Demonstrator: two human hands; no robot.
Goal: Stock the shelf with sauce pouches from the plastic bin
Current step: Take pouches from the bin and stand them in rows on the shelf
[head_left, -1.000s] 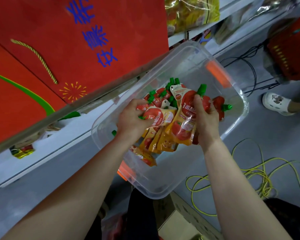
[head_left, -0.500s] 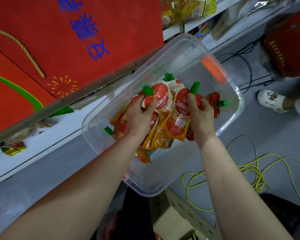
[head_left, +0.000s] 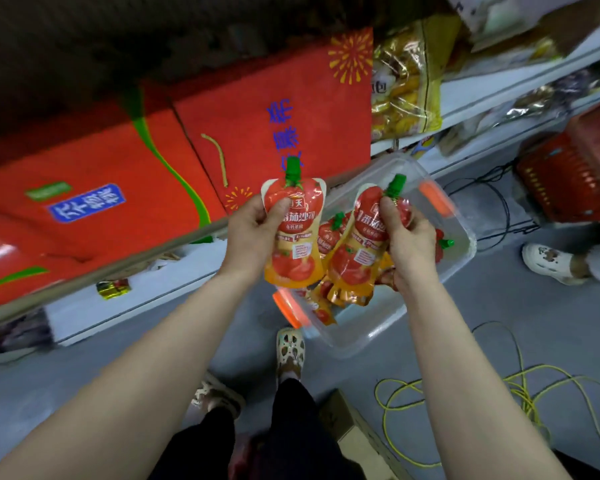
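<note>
My left hand [head_left: 252, 233] grips one tomato sauce pouch [head_left: 293, 244], red and yellow with a green cap, held upright above the floor. A second sauce pouch [head_left: 359, 251] is in my right hand [head_left: 407, 240], tilted over the clear plastic bin [head_left: 440, 268]. The bin sits on the floor with orange latches and holds several more pouches [head_left: 329, 233], partly hidden behind the two held ones. The shelf edge [head_left: 125, 266] runs diagonally just left of my left hand.
Large red gift boxes [head_left: 257, 133] fill the shelf above. Yellow snack bags [head_left: 406, 81] sit on shelves to the right. A red basket [head_left: 575, 174], another person's shoe [head_left: 548, 263], a yellow cable [head_left: 499, 386] and a cardboard box [head_left: 347, 420] lie on the floor.
Both hands have lifted out of the bin, each holding a pouch. The view has pulled back and up, so the bin now appears lower and smaller.
</note>
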